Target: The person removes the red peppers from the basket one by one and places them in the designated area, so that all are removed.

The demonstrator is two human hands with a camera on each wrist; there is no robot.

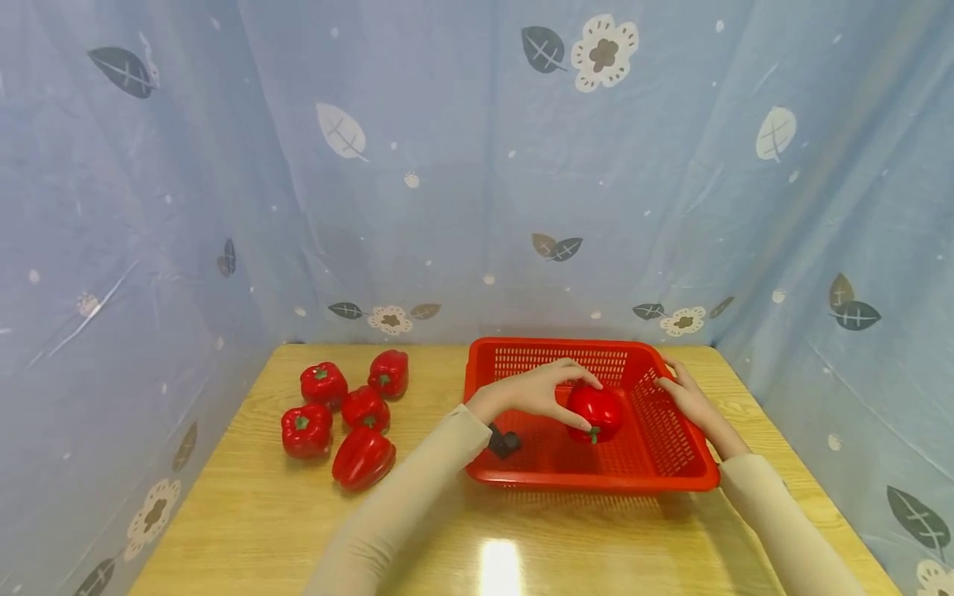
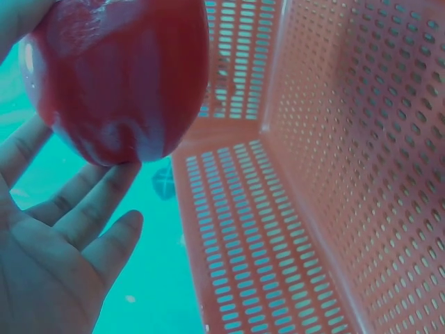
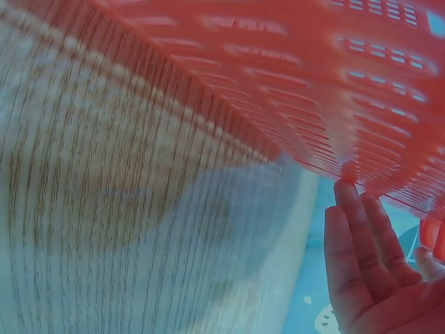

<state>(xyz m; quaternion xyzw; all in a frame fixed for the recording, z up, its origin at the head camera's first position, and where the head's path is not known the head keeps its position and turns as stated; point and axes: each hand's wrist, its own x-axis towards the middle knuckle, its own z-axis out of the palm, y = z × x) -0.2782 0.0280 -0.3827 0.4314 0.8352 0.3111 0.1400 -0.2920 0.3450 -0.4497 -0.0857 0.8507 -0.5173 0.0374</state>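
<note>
A red bell pepper [image 1: 595, 411] is held between the thumb and fingers of my left hand [image 1: 532, 393], inside the outline of the red plastic basket [image 1: 566, 480]. In the left wrist view the pepper [image 2: 125, 76] appears large, with fingertips against its lower side. Whether it touches the basket floor I cannot tell. My right hand [image 1: 687, 396] grips the basket's right rim, thumb over the inside and fingers against the outer wall, as the right wrist view shows for those fingers [image 3: 368, 243]. Several more red bell peppers [image 1: 365, 410] lie grouped on the table's left side.
The wooden table [image 1: 246, 513] carries the basket on its right half. A patterned blue curtain [image 1: 447, 165] hangs behind it and along both sides. The black device [image 1: 503, 441] by the left wrist overlaps the basket's left end.
</note>
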